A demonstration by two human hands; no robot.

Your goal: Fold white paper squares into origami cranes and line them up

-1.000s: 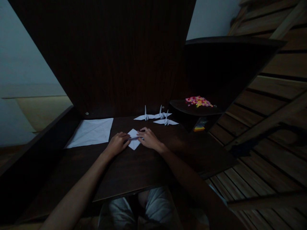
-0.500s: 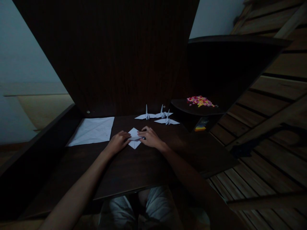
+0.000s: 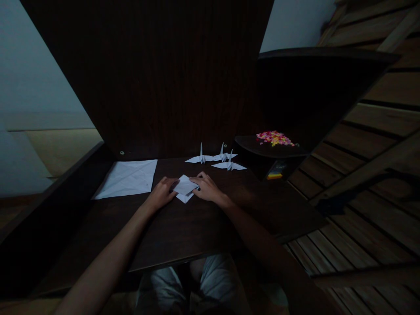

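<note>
A white sheet of origami paper, folded into a diamond, lies on the dark desk in front of me, with an upper flap over a lower layer. My left hand is closed at its left corner, fingertips on the edge. On the right corner, my right hand pinches the paper, thumb near the flap's edge. Just behind are three folded white paper cranes with wings spread and necks upright. To the left rests a creased, unfolded white sheet.
A small corner shelf at the right holds a pile of pink, red and yellow bits. Below it stands a small item with a yellow base. A dark side panel borders the desk on the left; wooden slats rise at the right.
The upper flap has come down toward me and now lies flatter over the lower layer. My hands have shifted only slightly at the paper's two sides.
</note>
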